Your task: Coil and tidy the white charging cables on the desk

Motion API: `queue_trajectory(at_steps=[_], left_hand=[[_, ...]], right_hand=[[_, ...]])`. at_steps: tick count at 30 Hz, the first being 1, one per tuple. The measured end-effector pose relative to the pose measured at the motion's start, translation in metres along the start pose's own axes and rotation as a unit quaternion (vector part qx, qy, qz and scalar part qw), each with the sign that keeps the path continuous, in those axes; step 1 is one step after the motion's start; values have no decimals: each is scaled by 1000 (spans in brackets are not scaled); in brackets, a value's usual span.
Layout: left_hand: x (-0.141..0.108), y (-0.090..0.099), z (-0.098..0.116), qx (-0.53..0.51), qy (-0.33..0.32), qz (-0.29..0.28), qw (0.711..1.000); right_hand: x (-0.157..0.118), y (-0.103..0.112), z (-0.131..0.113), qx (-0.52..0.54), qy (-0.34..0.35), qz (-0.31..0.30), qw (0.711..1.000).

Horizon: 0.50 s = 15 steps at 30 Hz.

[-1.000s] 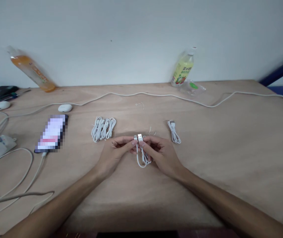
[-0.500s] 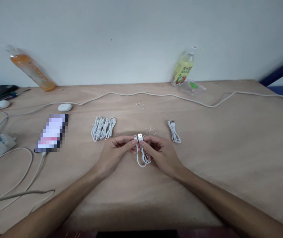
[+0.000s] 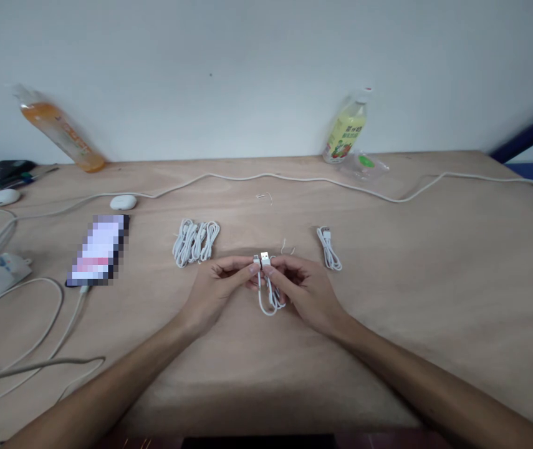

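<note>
Between my hands is a white USB cable (image 3: pixel 267 310), its loop hanging below my fingers. My left hand (image 3: pixel 222 287) pinches the smaller plug end. My right hand (image 3: pixel 306 290) pinches the larger USB plug, its metal tip pointing away from me beside the other end. Part of the cable's coil is hidden behind my right fingers. Left of my hands lies a cluster of coiled white cables (image 3: pixel 196 242). One more coiled white cable (image 3: pixel 329 248) rests to the right. Thin white ties (image 3: pixel 287 248) lie just beyond my right hand.
A phone (image 3: pixel 95 252) with a charging lead lies left, near a white earbud case (image 3: pixel 123 202). A long white cord (image 3: pixel 294 179) crosses the back of the table. An orange bottle (image 3: pixel 63 134) and a yellow bottle (image 3: pixel 346 131) lean at the wall, beside clear plastic packaging (image 3: pixel 364 165).
</note>
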<state>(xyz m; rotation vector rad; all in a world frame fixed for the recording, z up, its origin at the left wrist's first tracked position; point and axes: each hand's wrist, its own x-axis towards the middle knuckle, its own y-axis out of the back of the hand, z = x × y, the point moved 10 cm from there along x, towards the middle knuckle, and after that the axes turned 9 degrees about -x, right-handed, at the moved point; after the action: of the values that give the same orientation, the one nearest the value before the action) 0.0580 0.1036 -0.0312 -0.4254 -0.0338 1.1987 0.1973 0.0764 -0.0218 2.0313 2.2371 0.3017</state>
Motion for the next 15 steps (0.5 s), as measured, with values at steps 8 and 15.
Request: queue_trajectory(at_steps=[8,15], left_hand=[[0,-1,1,-1,0,1,1000],[0,0,0,-2,-4,-4,1000]], right_hand=[[1,1,-3,-7,3,2,1000],[0,1,-1,-2,-4,2,1000]])
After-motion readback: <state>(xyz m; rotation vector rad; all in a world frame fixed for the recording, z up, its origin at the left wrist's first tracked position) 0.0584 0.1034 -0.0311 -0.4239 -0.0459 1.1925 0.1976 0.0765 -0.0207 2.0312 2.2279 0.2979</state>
